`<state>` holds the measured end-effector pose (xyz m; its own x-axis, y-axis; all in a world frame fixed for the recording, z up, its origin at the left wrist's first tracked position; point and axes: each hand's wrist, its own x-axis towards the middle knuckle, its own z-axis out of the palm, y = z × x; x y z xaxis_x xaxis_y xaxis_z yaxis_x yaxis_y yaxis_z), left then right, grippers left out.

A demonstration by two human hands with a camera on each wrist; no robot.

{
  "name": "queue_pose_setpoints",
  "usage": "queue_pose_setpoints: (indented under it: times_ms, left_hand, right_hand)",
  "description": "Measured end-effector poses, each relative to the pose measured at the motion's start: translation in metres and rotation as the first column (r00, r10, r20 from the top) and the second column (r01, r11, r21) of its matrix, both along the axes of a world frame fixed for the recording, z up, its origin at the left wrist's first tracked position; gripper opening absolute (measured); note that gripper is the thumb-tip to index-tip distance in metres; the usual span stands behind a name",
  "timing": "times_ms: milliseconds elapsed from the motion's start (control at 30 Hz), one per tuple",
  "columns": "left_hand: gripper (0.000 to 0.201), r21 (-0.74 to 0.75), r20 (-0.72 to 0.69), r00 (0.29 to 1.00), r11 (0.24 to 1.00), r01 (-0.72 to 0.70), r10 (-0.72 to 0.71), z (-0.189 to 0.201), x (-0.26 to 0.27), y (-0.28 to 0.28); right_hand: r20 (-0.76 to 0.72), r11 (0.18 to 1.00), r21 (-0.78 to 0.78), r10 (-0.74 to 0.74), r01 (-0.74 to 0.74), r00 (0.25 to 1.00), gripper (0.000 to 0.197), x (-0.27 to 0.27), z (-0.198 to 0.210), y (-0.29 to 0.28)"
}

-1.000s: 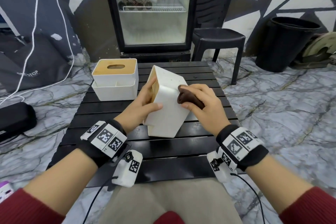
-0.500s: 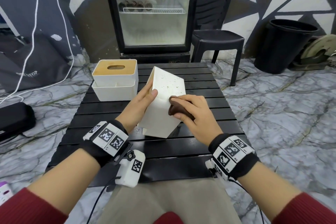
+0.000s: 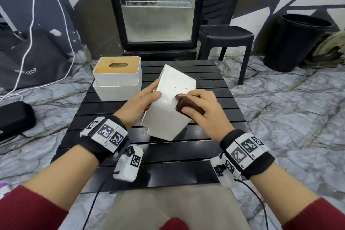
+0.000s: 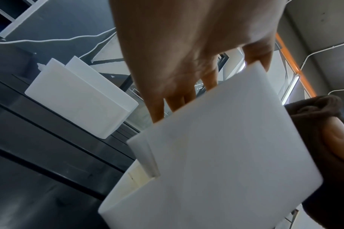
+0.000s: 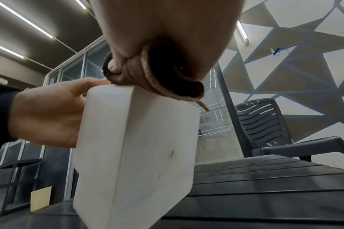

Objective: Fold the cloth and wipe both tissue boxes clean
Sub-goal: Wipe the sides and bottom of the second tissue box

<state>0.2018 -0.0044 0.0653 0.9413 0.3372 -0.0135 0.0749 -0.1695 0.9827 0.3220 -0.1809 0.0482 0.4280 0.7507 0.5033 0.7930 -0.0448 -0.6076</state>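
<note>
Both hands are on the tilted tissue box (image 3: 168, 110), which we keep propped on one lower edge on the black slatted table (image 3: 186, 157). Our left hand (image 3: 141, 102) grips its left side: thumb on the upturned white face, fingers curled round the far side, where the wooden lid edge just shows. Our right hand (image 3: 203, 106) has the folded brown cloth (image 3: 186, 103) bunched under curled fingers and thumb and presses it on that upturned face near the right edge; the right wrist view shows the cloth (image 5: 157, 80) wrapped in the fist and touching the box's top edge.

Second tissue box (image 3: 117, 78), wooden slotted lid up, stands flat at the table's far left corner, apart from the one in hand. Beyond the table: glass-door fridge (image 3: 158, 5), black plastic chair (image 3: 225, 37), black bin (image 3: 298, 43).

Brown specks (image 3: 175, 84) remain on the upper part of the face, above the cloth. Judgement: this face is partly wiped, and whether the other box has been wiped we cannot tell.

Notes for the stroke: keep the left grip firm so the box does not pivot on its edge; carry the cloth up over the specks in overlapping passes with flat, even pressure; turn a fresh fold outward if specks smear; rotate the box to reach the remaining faces.
</note>
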Motion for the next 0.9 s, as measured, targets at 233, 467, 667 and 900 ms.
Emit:
queue_pose_setpoints:
  times_ms: [233,467,667,900]
  left_hand:
    - [0.058,0.017,-0.024,0.999,0.999,0.049,-0.049,-0.003,0.000,0.008]
    - [0.060,0.006,-0.018,0.996,0.996,0.092,-0.092,0.000,0.004,0.007]
    - [0.062,-0.036,0.003,0.996,0.995,0.094,-0.094,0.000,0.005,0.009]
    - [0.061,-0.057,0.008,0.993,0.992,0.114,-0.114,-0.003,0.003,0.014]
  right_hand:
    - [-0.060,0.997,-0.049,-0.056,0.053,0.997,0.024,0.019,0.005,0.014]
    - [-0.031,0.986,-0.079,-0.149,0.147,0.988,0.025,0.051,0.006,0.031]
    - [-0.035,0.978,-0.102,-0.188,0.184,0.981,0.026,0.073,0.006,0.043]
    - [-0.083,0.966,-0.158,-0.220,0.205,0.972,0.020,0.089,0.007,0.052]
